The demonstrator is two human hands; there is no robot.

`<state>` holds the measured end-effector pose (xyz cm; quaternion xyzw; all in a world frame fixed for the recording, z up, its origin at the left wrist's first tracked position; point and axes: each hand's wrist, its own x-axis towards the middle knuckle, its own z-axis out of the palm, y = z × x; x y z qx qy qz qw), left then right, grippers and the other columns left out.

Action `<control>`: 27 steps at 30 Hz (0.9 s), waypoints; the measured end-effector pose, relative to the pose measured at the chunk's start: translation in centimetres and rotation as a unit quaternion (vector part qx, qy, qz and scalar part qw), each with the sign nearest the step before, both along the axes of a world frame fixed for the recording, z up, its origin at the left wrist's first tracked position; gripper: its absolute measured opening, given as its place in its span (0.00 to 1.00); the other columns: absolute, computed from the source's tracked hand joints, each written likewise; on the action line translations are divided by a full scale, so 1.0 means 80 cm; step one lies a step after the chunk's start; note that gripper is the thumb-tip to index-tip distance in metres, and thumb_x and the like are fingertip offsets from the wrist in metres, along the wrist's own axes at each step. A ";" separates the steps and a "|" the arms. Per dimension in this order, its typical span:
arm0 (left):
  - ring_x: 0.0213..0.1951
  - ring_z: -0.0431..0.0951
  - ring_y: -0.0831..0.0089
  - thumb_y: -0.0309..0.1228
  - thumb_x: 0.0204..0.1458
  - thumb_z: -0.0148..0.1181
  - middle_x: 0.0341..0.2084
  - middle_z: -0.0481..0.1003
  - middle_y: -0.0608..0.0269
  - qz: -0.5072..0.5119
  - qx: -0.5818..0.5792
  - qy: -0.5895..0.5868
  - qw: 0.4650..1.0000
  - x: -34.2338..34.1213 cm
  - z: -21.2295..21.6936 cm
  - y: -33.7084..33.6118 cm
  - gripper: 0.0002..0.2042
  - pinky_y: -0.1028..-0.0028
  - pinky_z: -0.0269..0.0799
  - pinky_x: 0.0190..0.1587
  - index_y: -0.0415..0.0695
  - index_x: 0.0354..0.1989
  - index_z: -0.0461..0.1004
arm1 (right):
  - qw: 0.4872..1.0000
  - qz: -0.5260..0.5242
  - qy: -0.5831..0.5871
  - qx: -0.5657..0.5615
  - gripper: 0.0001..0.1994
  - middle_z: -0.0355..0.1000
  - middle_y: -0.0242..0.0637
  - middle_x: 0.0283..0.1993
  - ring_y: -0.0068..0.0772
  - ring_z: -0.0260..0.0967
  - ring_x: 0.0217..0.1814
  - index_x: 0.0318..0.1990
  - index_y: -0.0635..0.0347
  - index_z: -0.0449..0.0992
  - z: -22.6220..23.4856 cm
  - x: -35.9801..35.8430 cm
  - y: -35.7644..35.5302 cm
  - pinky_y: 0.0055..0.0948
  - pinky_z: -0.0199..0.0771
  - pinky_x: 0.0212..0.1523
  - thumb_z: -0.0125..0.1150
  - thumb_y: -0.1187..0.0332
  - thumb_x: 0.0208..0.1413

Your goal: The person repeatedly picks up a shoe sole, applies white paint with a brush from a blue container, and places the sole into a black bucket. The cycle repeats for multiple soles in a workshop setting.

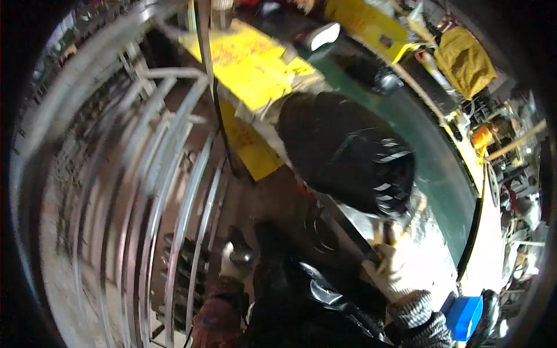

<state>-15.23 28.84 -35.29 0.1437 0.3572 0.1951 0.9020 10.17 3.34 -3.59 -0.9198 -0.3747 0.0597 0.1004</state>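
My left hand (231,264), in a pale glove, is low beside the metal rack. Its fingers are closed round a dark, shiny rounded object (241,254) whose kind is unclear. Farther right, my right hand (397,264), in a whitish glove with a grey knitted cuff, is at the near end of a large black oval piece (342,145). Glossy strips show on that end of the piece. A small yellowish part (390,233) shows at the right fingertips, but blur hides how the fingers sit on it.
A rack of metal bars (156,214) fills the left, with dark items (184,267) behind its bars. Yellow sheets (249,64) lie ahead. A green belt (444,174) curves past on the right, carrying a white shoe (324,36). A blue box (464,319) sits at lower right.
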 end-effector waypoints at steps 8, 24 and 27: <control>0.56 0.74 0.61 0.47 0.57 0.61 0.58 0.71 0.52 -0.449 0.034 -0.115 0.885 -0.087 0.224 -0.055 0.37 0.60 0.67 0.63 0.34 0.67 0.59 | 0.978 0.048 -0.048 0.197 0.15 0.75 0.41 0.32 0.42 0.73 0.31 0.48 0.57 0.79 0.109 -0.045 -0.099 0.39 0.75 0.36 0.70 0.66 0.53; 0.52 0.76 0.46 0.44 0.41 0.69 0.56 0.69 0.39 -0.522 0.073 -0.293 0.798 0.136 0.444 -0.356 0.46 0.45 0.70 0.62 0.34 0.69 0.56 | 0.768 -0.471 -0.124 0.415 0.13 0.74 0.29 0.28 0.16 0.67 0.29 0.39 0.64 0.80 0.157 -0.073 -0.645 0.19 0.66 0.28 0.62 0.61 0.64; 0.49 0.77 0.45 0.51 0.45 0.66 0.52 0.70 0.37 -0.487 0.088 -0.260 0.829 0.143 0.425 -0.381 0.46 0.44 0.72 0.59 0.33 0.67 0.57 | 0.788 -0.472 -0.115 0.379 0.17 0.72 0.29 0.24 0.19 0.67 0.27 0.37 0.62 0.80 0.138 -0.050 -0.659 0.24 0.67 0.28 0.63 0.54 0.62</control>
